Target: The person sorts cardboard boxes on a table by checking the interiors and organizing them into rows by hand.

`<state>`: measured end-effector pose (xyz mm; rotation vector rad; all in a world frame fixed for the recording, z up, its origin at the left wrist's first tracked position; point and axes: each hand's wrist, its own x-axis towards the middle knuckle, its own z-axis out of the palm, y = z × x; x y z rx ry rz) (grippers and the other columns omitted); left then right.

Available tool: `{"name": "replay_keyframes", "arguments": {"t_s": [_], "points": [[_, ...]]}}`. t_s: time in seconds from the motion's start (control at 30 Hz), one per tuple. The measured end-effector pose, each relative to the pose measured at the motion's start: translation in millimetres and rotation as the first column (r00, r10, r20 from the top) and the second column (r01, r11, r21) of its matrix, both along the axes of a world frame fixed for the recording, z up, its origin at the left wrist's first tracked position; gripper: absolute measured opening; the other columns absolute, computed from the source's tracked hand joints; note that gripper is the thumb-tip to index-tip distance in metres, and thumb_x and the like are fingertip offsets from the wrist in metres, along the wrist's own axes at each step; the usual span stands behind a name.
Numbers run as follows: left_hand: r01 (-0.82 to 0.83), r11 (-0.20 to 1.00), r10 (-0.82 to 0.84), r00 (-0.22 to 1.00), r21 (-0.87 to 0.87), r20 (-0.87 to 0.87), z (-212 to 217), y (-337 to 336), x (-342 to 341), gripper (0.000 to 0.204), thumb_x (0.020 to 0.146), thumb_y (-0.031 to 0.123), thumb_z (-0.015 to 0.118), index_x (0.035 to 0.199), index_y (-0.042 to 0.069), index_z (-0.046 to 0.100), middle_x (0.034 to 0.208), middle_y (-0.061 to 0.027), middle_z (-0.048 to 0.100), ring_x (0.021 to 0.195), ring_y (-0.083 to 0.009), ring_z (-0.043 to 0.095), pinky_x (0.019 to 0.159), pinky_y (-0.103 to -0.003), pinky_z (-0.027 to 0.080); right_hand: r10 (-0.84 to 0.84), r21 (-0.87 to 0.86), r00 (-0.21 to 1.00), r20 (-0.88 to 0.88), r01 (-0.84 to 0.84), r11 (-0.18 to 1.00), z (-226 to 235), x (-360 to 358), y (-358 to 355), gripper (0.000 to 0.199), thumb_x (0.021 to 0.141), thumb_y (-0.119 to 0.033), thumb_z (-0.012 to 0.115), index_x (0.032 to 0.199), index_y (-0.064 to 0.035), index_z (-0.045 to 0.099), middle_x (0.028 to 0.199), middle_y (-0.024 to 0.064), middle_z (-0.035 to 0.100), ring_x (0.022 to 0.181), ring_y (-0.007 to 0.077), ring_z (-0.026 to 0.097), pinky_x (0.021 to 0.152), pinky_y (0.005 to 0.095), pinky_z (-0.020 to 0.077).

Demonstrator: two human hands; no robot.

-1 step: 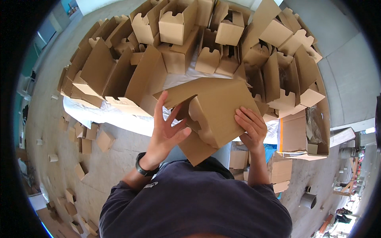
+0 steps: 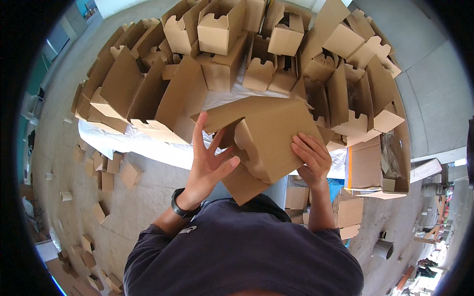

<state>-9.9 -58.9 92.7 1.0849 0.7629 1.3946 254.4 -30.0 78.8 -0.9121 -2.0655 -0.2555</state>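
I hold a half-folded brown cardboard box (image 2: 276, 138) in front of my chest, above the near edge of the table. My left hand (image 2: 207, 165), with a black watch on its wrist, presses its spread fingers against the box's left flap and inner fold. My right hand (image 2: 311, 158) grips the box's right side, fingers on the outer panel. A loose flap hangs down below the box toward my dark blue shirt.
A table under a white sheet (image 2: 143, 143) is piled with several folded open cardboard boxes (image 2: 217, 29). A large carton (image 2: 375, 167) with flat stock stands at the right. Small cardboard pieces (image 2: 106, 170) lie scattered on the concrete floor at the left.
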Motion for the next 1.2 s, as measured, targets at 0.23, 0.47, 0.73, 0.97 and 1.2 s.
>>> {"name": "replay_keyframes", "arguments": {"t_s": [0.23,0.47,0.73,0.97,1.2], "points": [[0.036,0.998,-0.036,0.999,0.044,-0.005,-7,4,-3,0.103,0.079,-0.007,0.071,0.154,0.018,0.005,0.16,-0.0031,-0.005,0.133,-0.0292,0.038,0.097,-0.042,0.048,-0.014,-0.056,0.998,-0.056,0.011,0.998,-15,4,-7,0.042,0.06,0.006,0.073,0.1,-0.006,0.069,0.11,0.0098,0.07,0.107,0.0276,0.066,0.094,0.0412,0.0517],[-0.044,0.997,0.043,0.999,0.059,0.022,1,5,3,0.092,0.077,-0.004,0.071,0.152,0.01,0.02,0.16,-0.0115,0.008,0.135,-0.0353,0.038,0.093,-0.04,0.054,-0.008,-0.076,0.991,-0.132,-0.003,0.997,-27,7,-4,0.045,0.06,0.008,0.074,0.102,-0.0042,0.068,0.111,0.0118,0.07,0.107,0.0304,0.065,0.096,0.044,0.0507],[-0.13,0.899,0.086,0.989,0.418,0.122,2,18,-41,0.061,0.092,0.013,0.061,0.145,0.004,0.033,0.148,-0.0213,0.037,0.115,-0.027,0.059,0.078,-0.036,0.061,-0.236,-0.229,0.793,-0.561,0.125,0.965,-31,33,-13,0.037,0.067,0.007,0.08,0.101,0.0032,0.065,0.106,0.0166,0.07,0.102,0.0241,0.066,0.091,0.0353,0.0511],[-0.109,0.963,0.164,0.963,0.247,-0.212,-56,57,-70,0.099,0.076,0.04,0.08,0.151,0.005,0.024,0.155,-0.0144,0.027,0.144,-0.0296,0.025,0.117,-0.046,0.022,-0.24,-0.381,0.353,-0.904,-0.415,0.826,-45,65,-5,0.041,0.068,-0.003,0.085,0.103,0.0011,0.063,0.097,0.0074,0.069,0.087,0.0154,0.066,0.082,0.0295,0.053],[0.083,0.963,-0.134,0.973,-0.257,-0.189,-39,47,-50,0.075,0.086,0.04,0.073,0.132,-0.01,0.042,0.12,-0.0149,0.06,0.112,-0.0189,0.058,0.096,-0.031,0.046,-0.581,-0.591,0.268,-0.768,-0.647,0.482,-79,43,1,0.042,0.088,-0.016,0.071,0.122,0.0035,0.056,0.114,0.009,0.065,0.106,0.017,0.061,0.095,0.0313,0.0462]]}}
